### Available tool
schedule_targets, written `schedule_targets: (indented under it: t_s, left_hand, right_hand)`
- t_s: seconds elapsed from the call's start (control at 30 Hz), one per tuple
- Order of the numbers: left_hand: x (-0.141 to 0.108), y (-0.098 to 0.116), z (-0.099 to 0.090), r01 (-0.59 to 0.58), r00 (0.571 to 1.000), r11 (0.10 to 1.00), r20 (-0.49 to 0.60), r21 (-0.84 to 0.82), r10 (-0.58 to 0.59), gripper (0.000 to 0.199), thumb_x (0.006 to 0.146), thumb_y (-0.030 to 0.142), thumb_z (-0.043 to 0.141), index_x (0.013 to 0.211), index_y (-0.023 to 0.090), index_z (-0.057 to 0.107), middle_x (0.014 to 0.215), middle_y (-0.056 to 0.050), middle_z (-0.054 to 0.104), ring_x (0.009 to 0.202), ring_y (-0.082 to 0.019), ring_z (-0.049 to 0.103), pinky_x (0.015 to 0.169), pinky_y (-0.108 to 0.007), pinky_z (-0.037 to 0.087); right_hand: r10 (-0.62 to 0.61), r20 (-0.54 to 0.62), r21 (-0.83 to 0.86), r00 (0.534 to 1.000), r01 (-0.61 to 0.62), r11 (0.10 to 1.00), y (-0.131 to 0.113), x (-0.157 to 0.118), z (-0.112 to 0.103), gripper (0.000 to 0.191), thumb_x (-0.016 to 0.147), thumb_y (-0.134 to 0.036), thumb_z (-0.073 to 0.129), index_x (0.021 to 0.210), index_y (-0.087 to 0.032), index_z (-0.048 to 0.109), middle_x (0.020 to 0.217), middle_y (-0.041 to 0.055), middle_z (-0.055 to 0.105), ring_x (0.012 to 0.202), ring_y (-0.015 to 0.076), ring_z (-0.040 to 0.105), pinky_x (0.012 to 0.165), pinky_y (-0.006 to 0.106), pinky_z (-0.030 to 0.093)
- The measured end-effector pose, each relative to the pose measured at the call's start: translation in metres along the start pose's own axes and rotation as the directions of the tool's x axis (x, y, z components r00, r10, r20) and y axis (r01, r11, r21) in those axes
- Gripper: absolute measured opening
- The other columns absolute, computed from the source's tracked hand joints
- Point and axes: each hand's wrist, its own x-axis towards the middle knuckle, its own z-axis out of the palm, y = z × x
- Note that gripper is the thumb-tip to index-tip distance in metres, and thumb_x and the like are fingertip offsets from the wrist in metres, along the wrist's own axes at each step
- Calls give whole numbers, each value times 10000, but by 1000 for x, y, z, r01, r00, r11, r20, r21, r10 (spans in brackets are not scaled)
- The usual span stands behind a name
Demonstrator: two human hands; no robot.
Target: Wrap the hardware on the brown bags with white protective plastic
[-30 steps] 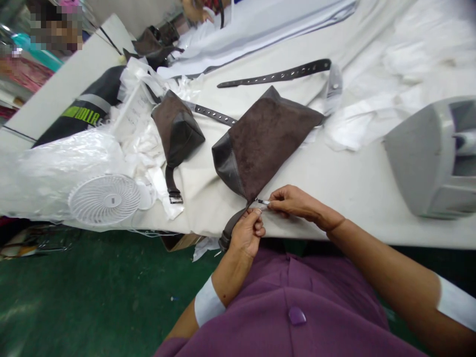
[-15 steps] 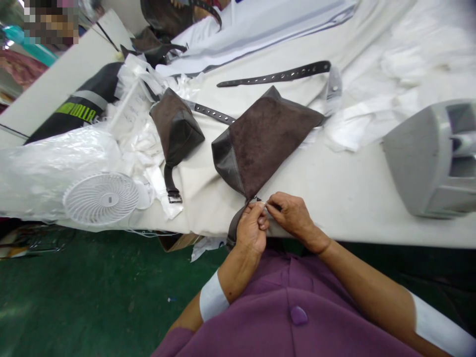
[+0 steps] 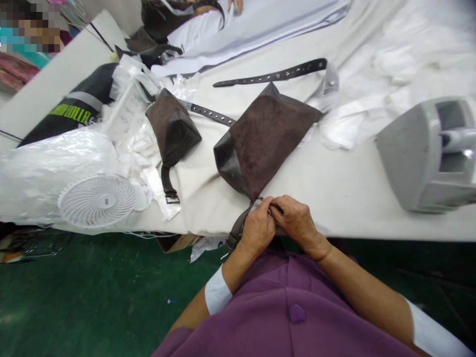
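Observation:
A brown suede bag (image 3: 273, 136) with dark leather corners lies on the pale cloth-covered table (image 3: 345, 198). At its near corner, by the top of a dark strap (image 3: 237, 229), my left hand (image 3: 259, 227) is closed in a pinch. My right hand (image 3: 295, 218) touches it from the right, also with pinched fingers. Whatever small thing is between the fingertips is too hidden to name. Left of this bag lies a smaller brown bag (image 3: 173, 129) with a buckled strap end (image 3: 171, 193). A punched belt strap (image 3: 271, 77) stretches behind the larger bag.
At the left are a white fan (image 3: 100, 201), clear plastic wrap (image 3: 44, 168) and a black roll with green lettering (image 3: 70, 111). A grey tape dispenser-like device (image 3: 427, 153) stands right. White sheets (image 3: 253, 34) lie behind, near another person's hand (image 3: 235, 6).
My two hands have come together, and the left has turned so its back shows more. Another person's hand has appeared at the top. The whole view has shifted slightly.

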Motion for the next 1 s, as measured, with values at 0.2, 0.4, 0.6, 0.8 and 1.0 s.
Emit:
schedule_targets:
  t_s: [0.2, 0.4, 0.6, 0.8, 1.0]
  left_hand:
    - [-7, -5, 2, -62, 998, 997, -29, 39, 63, 540, 827, 126, 410, 1359, 208, 361, 892, -72, 653, 787, -201, 615, 768, -320, 468]
    - [-42, -8, 18, 82, 981, 916, -133, -392, -144, 301, 751, 54, 421, 1000, 196, 511, 805, -22, 593, 707, -120, 583, 666, -229, 448]
    - [-41, 4, 18, 410, 890, 413, 258, -813, -377, 533, 694, 91, 440, 1199, 252, 384, 847, 20, 555, 382, -19, 302, 370, -168, 217]
    - [-33, 11, 14, 369, 856, 205, 245, -907, -455, 567, 723, 172, 504, 1257, 244, 327, 792, 23, 552, 363, -17, 302, 349, -161, 201]
    - [-27, 16, 16, 335, 830, 183, 197, -924, -522, 248, 750, 245, 530, 979, 225, 437, 678, 58, 502, 327, -14, 285, 325, -157, 178]
  right_hand:
    - [193, 62, 179, 979, -201, 963, -4, 4, -7, 230, 800, -183, 558, 1026, -146, 578, 711, 13, 626, 632, 148, 584, 643, 234, 415]
    - [186, 243, 126, 952, -221, 967, -1, 15, -12, 266, 772, -161, 524, 1000, -156, 663, 785, 53, 673, 696, 168, 604, 715, 265, 422]
    - [392, 573, 222, 720, -597, 771, 6, 32, -16, 138, 724, -213, 556, 795, -180, 671, 526, -17, 548, 455, 111, 496, 474, 228, 346]
    - [227, 877, 371, 424, -897, 240, 8, 42, -22, 114, 717, -219, 609, 666, -164, 523, 426, -36, 483, 370, 85, 435, 386, 199, 334]
    - [175, 883, 400, 435, -894, 202, 8, 42, -20, 76, 674, -172, 621, 680, -143, 551, 452, -19, 531, 386, 76, 455, 396, 186, 370]
